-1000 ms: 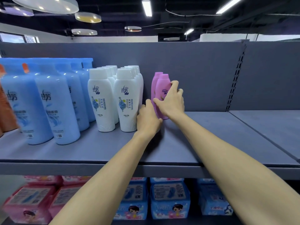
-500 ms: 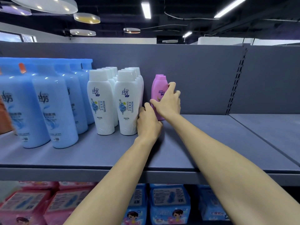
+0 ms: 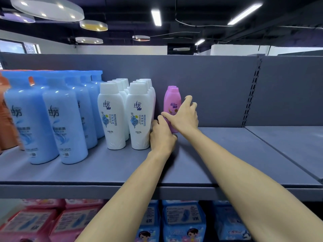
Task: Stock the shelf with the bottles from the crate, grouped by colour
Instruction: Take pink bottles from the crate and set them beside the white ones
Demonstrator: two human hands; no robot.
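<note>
A pink bottle [image 3: 172, 100] stands upright on the grey shelf [image 3: 227, 154], just right of the white bottles [image 3: 139, 116], its label facing me. A second pink bottle [image 3: 169, 87] stands directly behind it, only its cap showing. My right hand [image 3: 184, 117] grips the front pink bottle, thumb across its front and fingers round its right side. My left hand [image 3: 161, 138] holds the bottle's base from the left, knuckles against the nearest white bottle. Blue bottles [image 3: 64, 123] fill the shelf further left. The crate is out of view.
Orange bottles [image 3: 7, 119] sit at the far left edge. Right of the pink bottles the shelf runs bare to the slotted upright [image 3: 251, 95] and the neighbouring bay. Below the shelf are pink packs [image 3: 35, 220] and blue packs [image 3: 183, 220].
The front pink bottle has been shifted and turned so it lines up in front of the one behind, label forward. My right hand slid lower on it; my left hand stayed at its base.
</note>
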